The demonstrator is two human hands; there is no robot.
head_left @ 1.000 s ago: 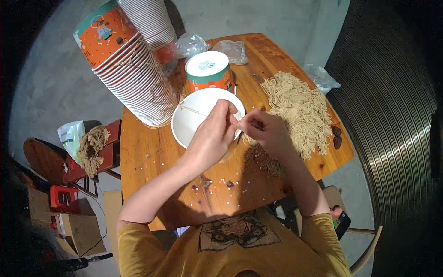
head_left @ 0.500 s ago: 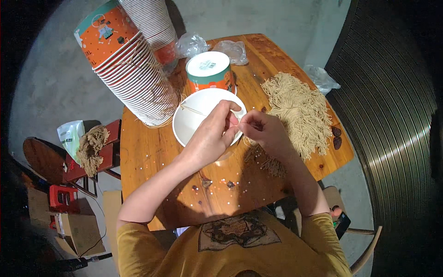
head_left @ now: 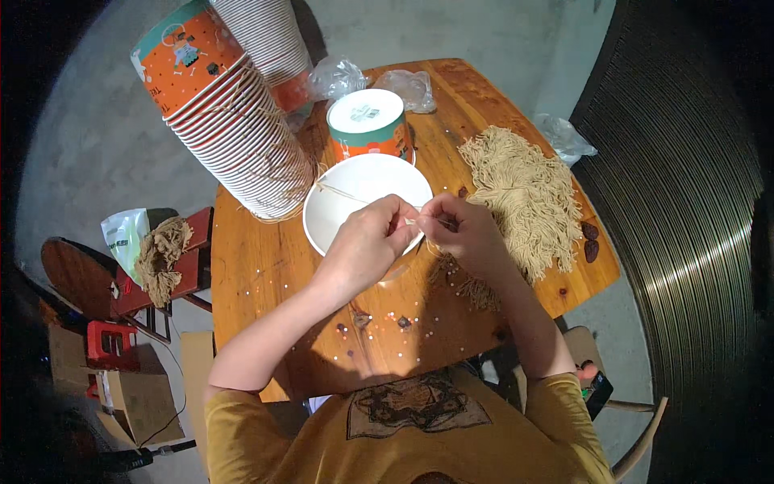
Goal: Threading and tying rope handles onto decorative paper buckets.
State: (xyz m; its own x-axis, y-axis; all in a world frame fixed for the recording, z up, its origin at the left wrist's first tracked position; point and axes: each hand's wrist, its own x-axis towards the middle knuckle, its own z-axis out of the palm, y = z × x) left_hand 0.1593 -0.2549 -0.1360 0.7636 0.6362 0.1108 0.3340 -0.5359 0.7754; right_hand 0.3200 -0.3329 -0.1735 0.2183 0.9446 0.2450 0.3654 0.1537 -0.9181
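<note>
A white paper tub (head_left: 330,214) stands with its open mouth toward me in the middle of the table. A thin beige string (head_left: 347,194) crosses its mouth from the left side of the rim to my fingers. My left hand (head_left: 364,238), at the right part of the rim, is closed in a pinch on the string. Right beside it, my right hand (head_left: 468,232) also pinches the string, fingertips nearly touching the left ones. Any knot or hole there is hidden by the fingers. A thick bundle of cut beige strings (head_left: 524,202) lies just right of my right hand.
A tall leaning stack of orange paper tubs (head_left: 238,133) with strings hanging from it stands at the left. Behind the white tub is an upside-down tub (head_left: 367,117). Clear plastic bags (head_left: 337,78) lie at the back of the wooden table (head_left: 322,355). White specks dot its front.
My left hand's raised fingers have come down and curled closer to the right fingertips. The tub and the string bundle have stayed in place.
</note>
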